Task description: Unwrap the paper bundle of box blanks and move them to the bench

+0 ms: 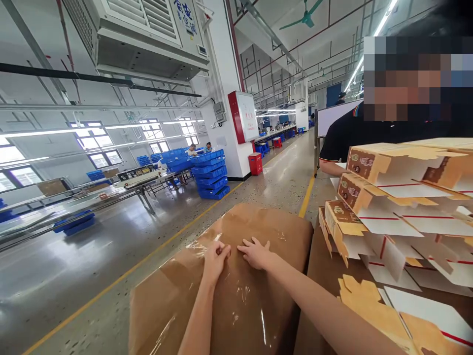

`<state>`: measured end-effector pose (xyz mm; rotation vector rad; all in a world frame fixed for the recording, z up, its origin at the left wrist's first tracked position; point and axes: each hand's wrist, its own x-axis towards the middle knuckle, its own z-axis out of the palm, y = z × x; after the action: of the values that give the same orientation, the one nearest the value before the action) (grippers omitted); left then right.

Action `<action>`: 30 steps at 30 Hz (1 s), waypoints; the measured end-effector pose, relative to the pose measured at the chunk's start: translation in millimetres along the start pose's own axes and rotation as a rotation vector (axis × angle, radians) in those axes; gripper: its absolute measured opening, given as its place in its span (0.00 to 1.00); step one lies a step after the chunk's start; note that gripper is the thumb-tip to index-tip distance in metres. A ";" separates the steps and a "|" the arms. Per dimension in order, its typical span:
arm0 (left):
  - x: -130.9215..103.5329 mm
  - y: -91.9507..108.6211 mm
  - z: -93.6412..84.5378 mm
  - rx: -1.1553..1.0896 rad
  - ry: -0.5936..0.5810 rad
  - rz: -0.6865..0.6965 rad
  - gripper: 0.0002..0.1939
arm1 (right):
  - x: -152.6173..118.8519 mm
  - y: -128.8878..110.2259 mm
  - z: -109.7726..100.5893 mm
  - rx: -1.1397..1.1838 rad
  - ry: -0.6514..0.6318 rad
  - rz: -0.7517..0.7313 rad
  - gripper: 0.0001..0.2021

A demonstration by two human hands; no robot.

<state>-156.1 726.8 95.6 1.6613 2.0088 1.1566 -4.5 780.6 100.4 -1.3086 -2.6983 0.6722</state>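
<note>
Both hands working on the brown paper-wrapped bundle (236, 276) sealed with clear tape (254, 315), lying right in front, long axis running away from the camera. Left hand (216, 259) is curling, fingers together and pinching at the wrap near the centre seam. Right hand (254, 253) is lying flat just beside it, fingers spread and pressing on the top face. Hands almost touching; both equally near the seam. Flat printed carton blanks (399, 207) are sitting stacked to the right, apart from the hands. Another person's dark sleeve (343, 135) is showing behind that stack
</note>
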 end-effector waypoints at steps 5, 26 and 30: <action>-28.7 6.3 -28.5 -0.161 -0.063 0.042 0.15 | -0.8 -1.1 0.5 -0.025 0.050 -0.008 0.21; -22.5 -21.6 -18.3 0.521 -0.159 -0.070 0.21 | 0.9 -25.6 -22.2 -0.279 -0.132 -0.489 0.13; -21.4 -19.0 -20.5 0.545 -0.141 -0.077 0.20 | -20.4 5.7 -35.9 -0.304 -0.118 -0.502 0.12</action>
<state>-176.5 698.8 89.2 1.8108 2.4059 0.4643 21.5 780.9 133.0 -0.5830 -3.1299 0.2996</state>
